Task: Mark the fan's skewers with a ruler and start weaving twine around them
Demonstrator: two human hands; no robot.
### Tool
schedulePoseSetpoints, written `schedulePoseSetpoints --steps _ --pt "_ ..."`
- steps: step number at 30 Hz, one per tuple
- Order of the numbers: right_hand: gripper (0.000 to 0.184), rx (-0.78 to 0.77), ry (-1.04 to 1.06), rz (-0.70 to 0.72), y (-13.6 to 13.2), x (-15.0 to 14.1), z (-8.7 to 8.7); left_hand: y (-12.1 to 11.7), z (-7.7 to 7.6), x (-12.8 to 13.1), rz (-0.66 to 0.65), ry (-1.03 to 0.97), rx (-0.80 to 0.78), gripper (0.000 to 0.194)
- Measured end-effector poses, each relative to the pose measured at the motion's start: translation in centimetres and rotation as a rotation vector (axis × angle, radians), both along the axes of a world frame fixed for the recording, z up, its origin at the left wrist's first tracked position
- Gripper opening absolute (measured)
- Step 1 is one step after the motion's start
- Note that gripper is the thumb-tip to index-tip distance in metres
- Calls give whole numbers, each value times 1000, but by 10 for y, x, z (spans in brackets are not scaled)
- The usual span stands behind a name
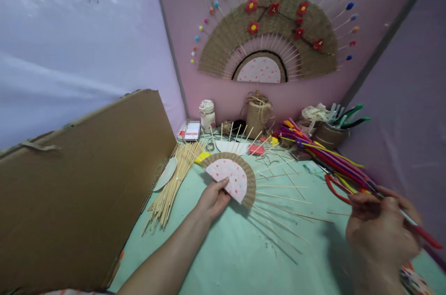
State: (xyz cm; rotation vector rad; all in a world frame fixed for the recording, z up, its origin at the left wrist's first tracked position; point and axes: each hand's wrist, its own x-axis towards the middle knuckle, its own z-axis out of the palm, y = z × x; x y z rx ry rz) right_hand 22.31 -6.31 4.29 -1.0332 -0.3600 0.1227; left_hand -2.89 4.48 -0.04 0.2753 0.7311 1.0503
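Observation:
My left hand (215,199) holds a half-round woven fan (249,179) by its straight lower edge. My thumb lies on the white, pink-dotted centre panel (230,176). Bare bamboo sticks (282,186) spread out from the fan's woven tan rim, to the right and towards the back. At the far right, my right hand (381,225) is closed around a slender tool (430,235) with a silver shaft and a red end; its exact kind is unclear. Just beyond that hand are a red loop handle (336,188) and a bundle of colourful pipe cleaners (324,146).
A bundle of bamboo sticks (170,188) lies left, beside a cardboard sheet (83,183). At the back stand a white bottle (208,116), a twine roll (257,116) and a tool holder (331,136). A large decorated fan (216,46) hangs on the pink wall.

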Motion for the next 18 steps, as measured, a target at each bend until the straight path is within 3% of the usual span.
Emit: schedulePoseSetpoints --steps 5,11,18 --pt "16 -109 -35 71 6 -7 -11 -1 -13 -2 12 -16 -12 49" --pt "27 -176 -41 221 12 -11 -26 3 -13 -3 31 -21 -48 46" --pt "31 -238 -101 297 14 -13 -36 2 -13 -3 21 -13 -26 42"
